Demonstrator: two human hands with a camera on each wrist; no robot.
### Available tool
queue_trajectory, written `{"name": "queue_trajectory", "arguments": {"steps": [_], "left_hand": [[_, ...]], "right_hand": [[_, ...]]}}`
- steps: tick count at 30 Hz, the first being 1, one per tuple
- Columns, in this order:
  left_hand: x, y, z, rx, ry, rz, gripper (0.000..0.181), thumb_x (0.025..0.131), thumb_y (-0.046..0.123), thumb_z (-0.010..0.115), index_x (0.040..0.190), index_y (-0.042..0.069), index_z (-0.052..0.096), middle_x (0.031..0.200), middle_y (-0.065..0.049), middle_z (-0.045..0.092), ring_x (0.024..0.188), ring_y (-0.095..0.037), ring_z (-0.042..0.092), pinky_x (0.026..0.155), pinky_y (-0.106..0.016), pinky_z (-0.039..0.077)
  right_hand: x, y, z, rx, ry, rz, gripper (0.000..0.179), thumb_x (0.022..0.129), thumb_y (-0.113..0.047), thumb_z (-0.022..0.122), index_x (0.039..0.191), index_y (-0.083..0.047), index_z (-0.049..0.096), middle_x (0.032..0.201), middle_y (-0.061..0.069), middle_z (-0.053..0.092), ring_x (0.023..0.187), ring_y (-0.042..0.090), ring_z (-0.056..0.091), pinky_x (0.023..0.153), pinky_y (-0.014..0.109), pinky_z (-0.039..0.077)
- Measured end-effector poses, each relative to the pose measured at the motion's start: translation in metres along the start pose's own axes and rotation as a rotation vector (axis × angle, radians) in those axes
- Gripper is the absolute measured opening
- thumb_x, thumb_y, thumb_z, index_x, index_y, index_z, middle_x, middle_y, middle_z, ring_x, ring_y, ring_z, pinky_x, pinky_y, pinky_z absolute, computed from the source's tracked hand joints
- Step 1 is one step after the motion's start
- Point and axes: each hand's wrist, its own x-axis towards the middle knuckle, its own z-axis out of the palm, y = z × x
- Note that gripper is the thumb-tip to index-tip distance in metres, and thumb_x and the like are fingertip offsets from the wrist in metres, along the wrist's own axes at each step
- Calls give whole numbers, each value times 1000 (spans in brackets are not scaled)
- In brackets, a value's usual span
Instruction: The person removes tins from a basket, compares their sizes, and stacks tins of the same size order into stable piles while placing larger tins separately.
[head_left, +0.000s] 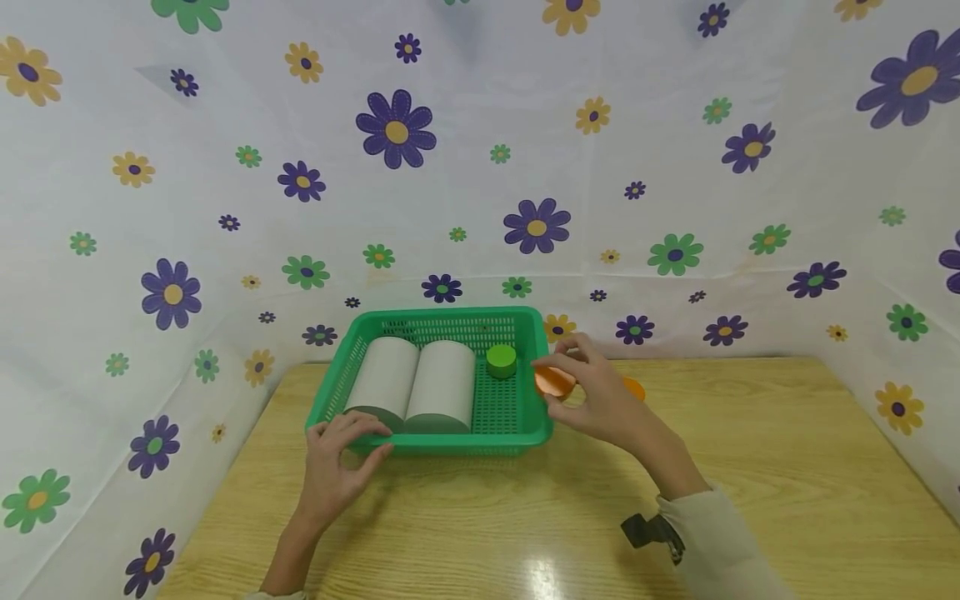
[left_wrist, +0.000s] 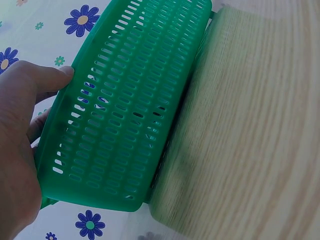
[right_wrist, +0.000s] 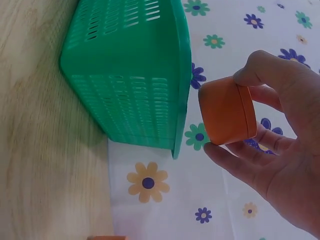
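A green plastic basket [head_left: 465,440] with slotted walls stands on the table. My left hand [head_left: 330,467] holds its rim at the front left corner; the left wrist view shows the thumb [left_wrist: 62,72] on the near side and fingers behind. Inside, two white cylinders [head_left: 384,375] lie side by side, with a small green round container [head_left: 501,362] to their right. Just outside the basket's right wall, my right hand [head_left: 603,398] pinches a short orange round container [right_wrist: 225,111] between thumb and fingers. In the right wrist view it is raised near the rim, apart from it.
Another orange round thing [head_left: 634,387] is on the table behind my right hand, partly hidden by it. The wooden table [head_left: 750,467] reaches out to the right and front. A white flowered cloth [head_left: 465,192] hangs behind and at the sides.
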Motion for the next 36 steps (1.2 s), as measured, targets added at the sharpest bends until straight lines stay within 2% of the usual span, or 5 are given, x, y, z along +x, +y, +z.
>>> {"name": "queue_trajectory", "arguments": {"steps": [9,15,19,27,36], "left_hand": [[-1,-2,2,0,7,13,22,81,9,86,96,22,75,102,8,69,100,-16,60,87,-44,19],[-1,-1,1,-5,0,2,22,81,10,86,96,23,75,102,9,69,101,-16,60,88,-43,19],[0,0,0,-8,-4,-1,23,82,11,86,97,23,75,103,9,69,101,-16,60,88,-43,19],[1,1,2,-5,5,10,23,81,10,86,96,23,75,102,8,70,101,-16,60,88,-43,19],[1,1,3,-3,19,37,22,80,8,86,95,20,75,101,8,70,99,-16,60,86,-44,19]], "right_hand": [[-20,9,-2,-14,47,54,45,85,-5,80,128,-9,70,123,6,51,118,30,60,94,44,54],[-30,14,-4,-11,102,65,42,83,-1,80,124,-7,70,126,10,52,117,36,62,91,48,55],[-36,23,-6,0,150,87,41,83,1,80,122,-6,70,126,10,52,114,33,62,88,48,56],[-42,40,-11,12,241,84,41,83,5,78,122,-3,69,127,15,55,112,37,62,84,50,56],[-50,55,-20,20,333,118,37,82,8,77,118,3,69,128,20,54,116,40,58,79,55,55]]}}
